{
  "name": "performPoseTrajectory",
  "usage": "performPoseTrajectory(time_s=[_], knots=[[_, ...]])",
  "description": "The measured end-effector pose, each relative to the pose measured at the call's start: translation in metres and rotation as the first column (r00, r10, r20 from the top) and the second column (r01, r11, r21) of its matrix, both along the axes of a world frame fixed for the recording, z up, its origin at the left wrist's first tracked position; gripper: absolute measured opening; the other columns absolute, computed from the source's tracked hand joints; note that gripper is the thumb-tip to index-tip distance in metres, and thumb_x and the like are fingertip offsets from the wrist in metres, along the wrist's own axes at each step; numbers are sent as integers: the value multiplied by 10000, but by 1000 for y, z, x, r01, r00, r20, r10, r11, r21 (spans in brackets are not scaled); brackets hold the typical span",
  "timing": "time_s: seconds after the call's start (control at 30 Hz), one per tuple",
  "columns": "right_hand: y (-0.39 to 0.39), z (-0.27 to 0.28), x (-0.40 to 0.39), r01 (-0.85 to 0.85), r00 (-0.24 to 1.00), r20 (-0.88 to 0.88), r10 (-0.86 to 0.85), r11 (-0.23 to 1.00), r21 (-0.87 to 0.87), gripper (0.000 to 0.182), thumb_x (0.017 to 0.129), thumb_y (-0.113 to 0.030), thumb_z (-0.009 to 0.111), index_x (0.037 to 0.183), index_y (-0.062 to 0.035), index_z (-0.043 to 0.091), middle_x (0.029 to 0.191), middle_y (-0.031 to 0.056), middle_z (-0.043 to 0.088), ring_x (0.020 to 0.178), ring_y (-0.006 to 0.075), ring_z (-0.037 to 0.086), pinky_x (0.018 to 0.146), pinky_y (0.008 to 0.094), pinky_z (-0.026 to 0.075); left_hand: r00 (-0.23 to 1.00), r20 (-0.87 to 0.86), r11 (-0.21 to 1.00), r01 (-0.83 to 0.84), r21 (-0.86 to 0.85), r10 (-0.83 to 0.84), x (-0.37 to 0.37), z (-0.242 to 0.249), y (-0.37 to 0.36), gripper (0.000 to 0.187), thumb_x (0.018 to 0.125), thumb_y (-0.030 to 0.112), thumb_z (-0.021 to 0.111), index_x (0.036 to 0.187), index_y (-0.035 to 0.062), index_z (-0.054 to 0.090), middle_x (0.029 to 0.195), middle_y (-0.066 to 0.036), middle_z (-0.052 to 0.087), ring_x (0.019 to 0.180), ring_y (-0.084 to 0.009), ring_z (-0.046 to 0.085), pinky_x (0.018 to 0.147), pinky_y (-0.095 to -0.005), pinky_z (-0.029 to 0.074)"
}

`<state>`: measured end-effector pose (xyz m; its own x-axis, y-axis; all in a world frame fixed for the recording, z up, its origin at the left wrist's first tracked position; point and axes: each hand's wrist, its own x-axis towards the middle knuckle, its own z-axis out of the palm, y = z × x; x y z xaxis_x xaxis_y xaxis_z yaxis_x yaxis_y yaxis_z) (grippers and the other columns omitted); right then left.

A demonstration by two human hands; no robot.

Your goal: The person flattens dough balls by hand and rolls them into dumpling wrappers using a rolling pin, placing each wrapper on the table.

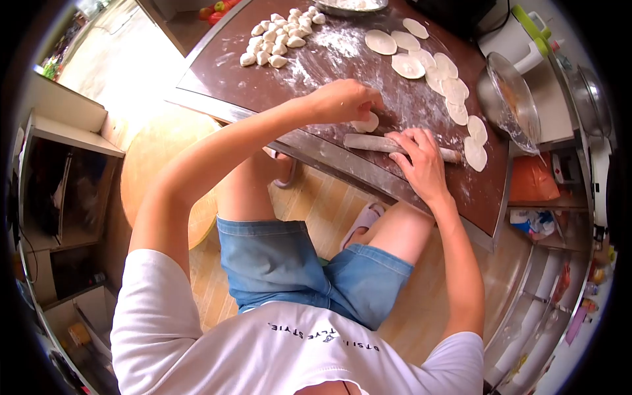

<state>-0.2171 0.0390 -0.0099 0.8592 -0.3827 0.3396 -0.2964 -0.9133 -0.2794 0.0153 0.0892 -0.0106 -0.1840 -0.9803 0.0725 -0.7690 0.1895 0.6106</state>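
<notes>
My left hand [345, 102] is closed at the near side of the table, its fingers curled down over a small round dough wrapper [366, 123] and gripping its edge. The fingertips are partly hidden. My right hand [421, 158] lies over a floury wooden rolling pin [372, 143] with its fingers wrapped on top. The pin rests on the table just nearer to me than the wrapper. Beyond my hands, several rolled wrappers [408, 66] lie flat, some overlapping, in a curve toward the right edge. Small dough lumps [280, 39] sit in a cluster at the far left.
The brown table [263, 85] is dusted with flour and has a metal-trimmed edge. A floury dish [352, 6] stands at the back. On the right is a metal bowl [510, 99] of filling. A round wooden stool top [164, 164] stands left of my legs.
</notes>
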Motion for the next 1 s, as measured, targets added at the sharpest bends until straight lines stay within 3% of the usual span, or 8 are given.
performPoseTrajectory(time_s=[0.17, 0.23, 0.33, 0.53, 0.63, 0.77, 0.87, 1.0], knots=[[10, -16, 22, 184, 978, -78, -194, 976, -119, 440, 858, -359, 513, 1171, -50, 480, 1167, 138, 487, 1116, 314, 443, 951, 556, 274, 987, 155, 997, 60, -53, -51, 8, -10, -20, 265, 677, 238, 685, 875, 73, 625, 883, -117, 596, 856, -281, 583, 748, -365, 461], [-7, -30, 42, 302, 946, -49, -319, 929, -213, 441, 880, -349, 479, 1206, -53, 453, 1242, 151, 450, 1187, 323, 396, 977, 542, 258, 996, 41, 994, 70, 86, -73, 8, 0, -26, 221, 685, 212, 663, 817, 47, 597, 773, -126, 608, 760, -283, 599, 676, -373, 468], [-41, -27, 73, 362, 921, -71, -382, 910, -201, 465, 910, -343, 427, 1241, -17, 410, 1324, 177, 405, 1278, 334, 322, 1032, 501, 240, 998, 43, 997, 58, -43, -56, 18, 4, -28, 207, 749, 186, 643, 805, 3, 563, 716, -116, 610, 650, -238, 588, 592, -336, 456], [-52, -38, 68, 296, 934, -180, -310, 950, -99, 531, 913, -358, 392, 1305, 1, 373, 1373, 215, 345, 1302, 339, 296, 1058, 463, 229, 974, 158, 984, 145, 100, -160, 18, -2, -52, 206, 725, 164, 615, 853, 8, 574, 759, -133, 623, 726, -263, 611, 660, -370, 475], [-9, -24, 42, 314, 923, -225, -314, 949, -32, 542, 923, -373, 361, 1307, 10, 383, 1367, 225, 352, 1305, 327, 296, 1055, 468, 230, 994, 5, 948, 102, 302, -109, 17, 11, -44, 223, 715, 168, 613, 881, 22, 587, 791, -132, 628, 757, -280, 612, 680, -377, 475], [-49, -30, 79, 380, 905, -134, -402, 910, -167, 507, 929, -358, 349, 1245, 29, 428, 1346, 228, 376, 1292, 334, 310, 1054, 486, 216, 975, 68, 977, 213, -29, -211, 28, 4, -45, 225, 694, 153, 612, 885, 34, 601, 806, -134, 631, 727, -271, 615, 648, -372, 475], [-75, -31, 97, 401, 899, -111, -423, 898, -179, 526, 926, -380, 341, 1274, 8, 409, 1370, 218, 347, 1309, 324, 280, 1066, 464, 202, 959, 215, 976, 150, 157, -182, 23, 9, -60, 203, 694, 157, 615, 852, 31, 609, 799, -123, 638, 711, -280, 616, 651, -368, 476], [-15, -28, 48, 318, 922, -224, -317, 947, -32, 549, 932, -389, 328, 1313, 3, 382, 1396, 207, 319, 1321, 308, 273, 1071, 460, 189, 992, -5, 954, 119, 276, -123, 23, 9, -52, 135, 728, 140, 606, 804, 28, 600, 724, -78, 610, 629, -213, 618, 568, -320, 485]])
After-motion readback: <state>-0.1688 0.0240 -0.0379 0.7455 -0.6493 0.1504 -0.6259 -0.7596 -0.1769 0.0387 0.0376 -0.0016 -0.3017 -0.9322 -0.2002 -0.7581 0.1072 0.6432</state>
